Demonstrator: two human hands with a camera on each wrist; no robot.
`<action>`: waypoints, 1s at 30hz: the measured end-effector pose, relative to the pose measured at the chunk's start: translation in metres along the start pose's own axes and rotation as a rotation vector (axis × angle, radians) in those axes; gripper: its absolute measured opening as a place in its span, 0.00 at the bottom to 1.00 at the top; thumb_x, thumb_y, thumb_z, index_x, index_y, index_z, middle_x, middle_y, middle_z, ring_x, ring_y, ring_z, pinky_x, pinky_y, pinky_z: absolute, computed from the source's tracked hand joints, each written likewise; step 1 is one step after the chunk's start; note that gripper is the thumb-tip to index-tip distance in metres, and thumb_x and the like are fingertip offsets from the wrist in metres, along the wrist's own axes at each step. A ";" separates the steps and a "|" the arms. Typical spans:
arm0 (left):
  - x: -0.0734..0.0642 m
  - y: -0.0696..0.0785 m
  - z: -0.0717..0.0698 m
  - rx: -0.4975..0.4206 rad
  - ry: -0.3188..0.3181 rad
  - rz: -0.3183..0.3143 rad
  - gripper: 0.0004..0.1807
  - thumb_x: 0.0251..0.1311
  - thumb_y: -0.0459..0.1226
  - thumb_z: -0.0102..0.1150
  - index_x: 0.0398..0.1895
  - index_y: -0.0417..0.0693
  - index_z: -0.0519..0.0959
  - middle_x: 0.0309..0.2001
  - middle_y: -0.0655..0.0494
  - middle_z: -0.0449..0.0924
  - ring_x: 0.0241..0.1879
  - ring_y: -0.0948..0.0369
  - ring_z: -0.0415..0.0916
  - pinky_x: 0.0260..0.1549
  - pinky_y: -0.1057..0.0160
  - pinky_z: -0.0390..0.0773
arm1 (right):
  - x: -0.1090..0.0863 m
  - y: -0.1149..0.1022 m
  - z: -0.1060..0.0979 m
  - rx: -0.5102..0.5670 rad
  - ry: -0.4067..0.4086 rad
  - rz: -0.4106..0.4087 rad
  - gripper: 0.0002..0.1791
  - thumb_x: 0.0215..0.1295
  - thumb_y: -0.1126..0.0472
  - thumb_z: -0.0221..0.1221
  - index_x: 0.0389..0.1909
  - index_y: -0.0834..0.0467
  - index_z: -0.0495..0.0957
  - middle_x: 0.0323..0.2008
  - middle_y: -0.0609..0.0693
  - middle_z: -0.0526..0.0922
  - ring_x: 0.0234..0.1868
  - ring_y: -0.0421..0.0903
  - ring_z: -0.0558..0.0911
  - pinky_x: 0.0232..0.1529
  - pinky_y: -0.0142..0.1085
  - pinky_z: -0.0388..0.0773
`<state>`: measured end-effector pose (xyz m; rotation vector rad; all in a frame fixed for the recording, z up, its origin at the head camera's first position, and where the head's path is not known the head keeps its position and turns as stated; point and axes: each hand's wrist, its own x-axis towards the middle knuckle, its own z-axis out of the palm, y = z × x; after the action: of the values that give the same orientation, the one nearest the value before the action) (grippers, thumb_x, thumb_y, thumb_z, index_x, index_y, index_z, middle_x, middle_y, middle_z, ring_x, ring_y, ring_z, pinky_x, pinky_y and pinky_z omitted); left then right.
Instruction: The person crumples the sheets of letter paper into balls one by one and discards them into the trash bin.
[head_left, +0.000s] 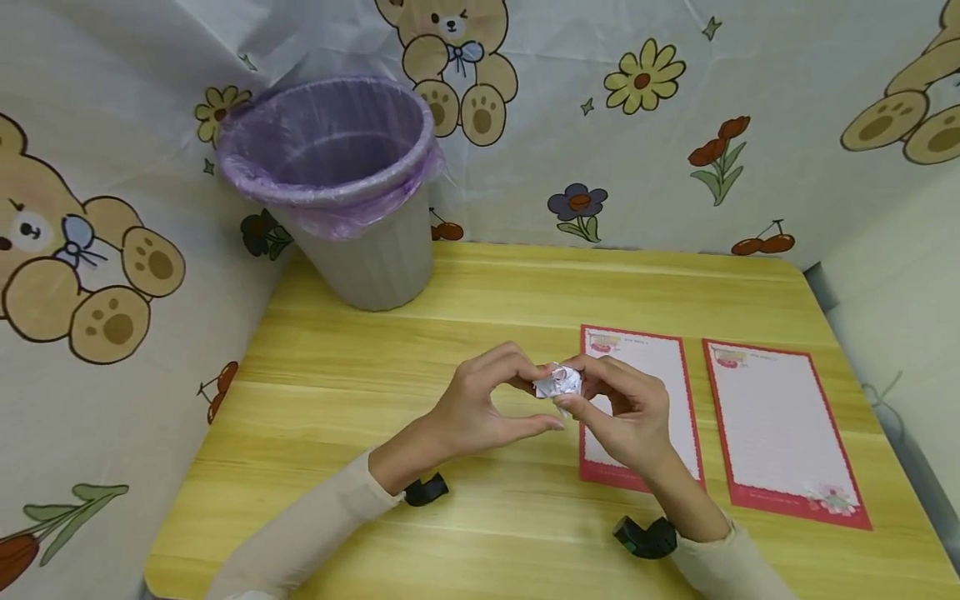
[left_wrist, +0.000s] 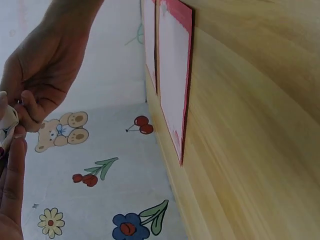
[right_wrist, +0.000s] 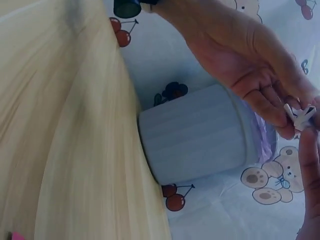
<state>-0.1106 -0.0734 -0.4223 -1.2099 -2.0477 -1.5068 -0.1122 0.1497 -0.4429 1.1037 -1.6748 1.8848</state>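
A small crumpled ball of white paper (head_left: 559, 382) is between the two hands, above the table. My right hand (head_left: 630, 407) pinches it between thumb and fingers. The curled fingers of my left hand (head_left: 480, 400) touch its left side; in the head view the left thumb stretches below it, apart from it. In the left wrist view the right hand (left_wrist: 47, 65) curls at the paper, which is partly cut off at the frame edge. In the right wrist view the left hand (right_wrist: 245, 60) reaches the folded paper (right_wrist: 301, 116) from above.
Two red-bordered note sheets (head_left: 776, 425) lie on the right of the wooden table (head_left: 330, 400); one is partly under the right hand. A grey bin (head_left: 375, 262) with a purple liner (head_left: 337, 196) stands at the back left. Patterned cloth (head_left: 525, 175) hangs behind.
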 end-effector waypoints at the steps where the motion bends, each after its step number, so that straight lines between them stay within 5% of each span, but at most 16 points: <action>1: 0.001 0.000 0.000 0.047 0.000 0.019 0.27 0.45 0.34 0.89 0.45 0.42 0.82 0.42 0.52 0.84 0.42 0.61 0.88 0.48 0.74 0.88 | 0.000 0.000 0.000 -0.018 0.006 0.010 0.18 0.62 0.71 0.75 0.47 0.78 0.84 0.42 0.55 0.91 0.30 0.39 0.80 0.37 0.24 0.87; 8: 0.002 -0.002 0.001 0.278 0.002 0.120 0.27 0.47 0.40 0.89 0.45 0.42 0.81 0.40 0.54 0.84 0.39 0.64 0.87 0.46 0.78 0.85 | 0.002 -0.005 0.001 -0.060 0.046 0.090 0.17 0.58 0.72 0.77 0.46 0.75 0.86 0.34 0.52 0.91 0.30 0.37 0.84 0.39 0.25 0.88; 13: 0.002 -0.004 0.001 0.340 0.011 0.164 0.22 0.49 0.37 0.85 0.42 0.42 0.82 0.37 0.55 0.82 0.34 0.65 0.85 0.42 0.79 0.84 | 0.001 -0.007 0.001 -0.040 0.050 0.164 0.16 0.55 0.77 0.76 0.44 0.74 0.87 0.36 0.48 0.93 0.30 0.37 0.87 0.34 0.27 0.88; 19: -0.004 -0.011 0.002 0.266 -0.002 0.189 0.18 0.50 0.31 0.83 0.42 0.41 0.83 0.36 0.53 0.83 0.32 0.66 0.84 0.39 0.79 0.84 | -0.003 -0.011 -0.002 -0.008 0.005 0.251 0.14 0.55 0.78 0.76 0.43 0.71 0.88 0.32 0.48 0.93 0.26 0.38 0.89 0.26 0.28 0.86; 25: -0.003 -0.014 -0.001 0.147 0.014 0.212 0.16 0.51 0.27 0.81 0.42 0.40 0.85 0.38 0.51 0.85 0.32 0.64 0.85 0.42 0.80 0.84 | 0.000 -0.015 -0.007 0.037 -0.072 0.243 0.17 0.55 0.82 0.73 0.47 0.72 0.87 0.39 0.49 0.94 0.33 0.39 0.90 0.35 0.29 0.90; 30: 0.002 -0.011 -0.005 0.026 0.012 0.168 0.16 0.50 0.26 0.83 0.41 0.40 0.87 0.40 0.49 0.87 0.35 0.62 0.88 0.42 0.77 0.87 | 0.003 -0.016 -0.012 0.070 -0.129 0.208 0.18 0.58 0.83 0.70 0.50 0.72 0.85 0.43 0.49 0.93 0.35 0.40 0.89 0.39 0.29 0.90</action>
<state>-0.1218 -0.0782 -0.4259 -1.3234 -1.9001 -1.4021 -0.1060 0.1638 -0.4302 1.1385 -1.8720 2.0517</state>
